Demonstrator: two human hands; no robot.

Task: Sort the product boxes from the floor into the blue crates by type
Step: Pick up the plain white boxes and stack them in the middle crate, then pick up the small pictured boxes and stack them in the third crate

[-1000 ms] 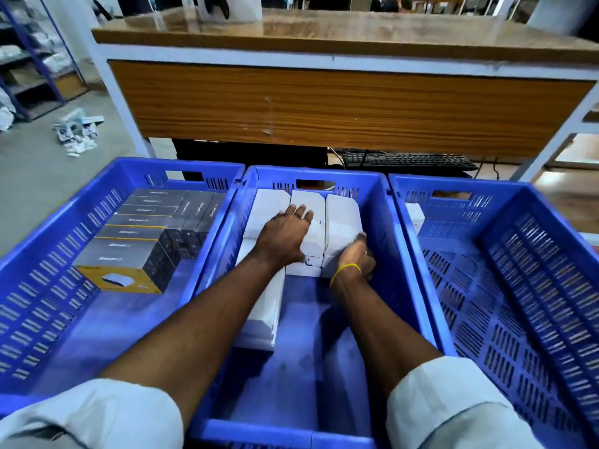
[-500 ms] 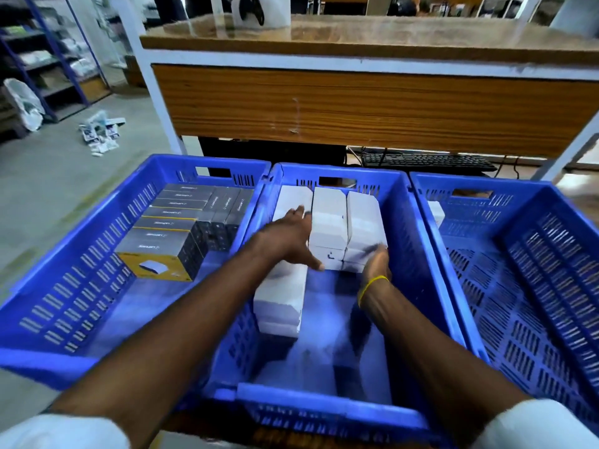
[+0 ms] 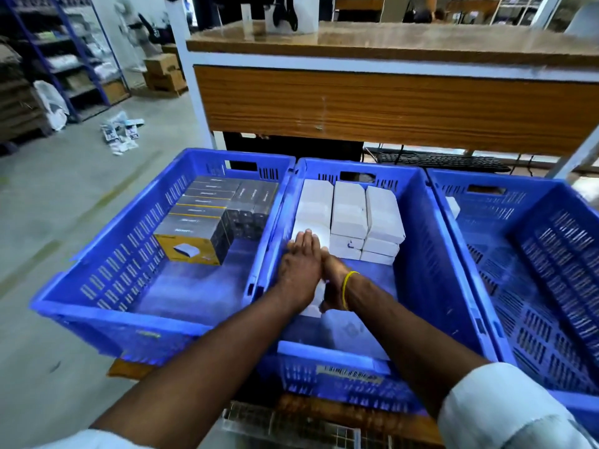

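Note:
Three blue crates stand side by side. The left crate (image 3: 129,319) holds rows of grey and black boxes (image 3: 201,218) with yellow fronts. Plain white boxes (image 3: 350,209) fill the far half of the middle crate (image 3: 324,351) in three columns. A single small white box (image 3: 452,205) sits in the far left corner of the right crate (image 3: 551,254). My left hand (image 3: 301,267) lies flat, fingers straight, on the near white box of the left column (image 3: 314,202). My right hand (image 3: 334,280), with a yellow wrist band, is against that box's right side. Its fingers are hidden behind my left hand.
A wood-topped table (image 3: 389,102) rises just behind the crates, with a black keyboard (image 3: 437,160) on the floor under it. Loose packets (image 3: 121,132) lie on the grey floor to the left. Blue shelving (image 3: 64,59) and cardboard cartons (image 3: 162,72) stand beyond.
My left hand slid from the middle white stack onto the left column. My right hand left the right stack and moved left beside it. My view pulled back and higher.

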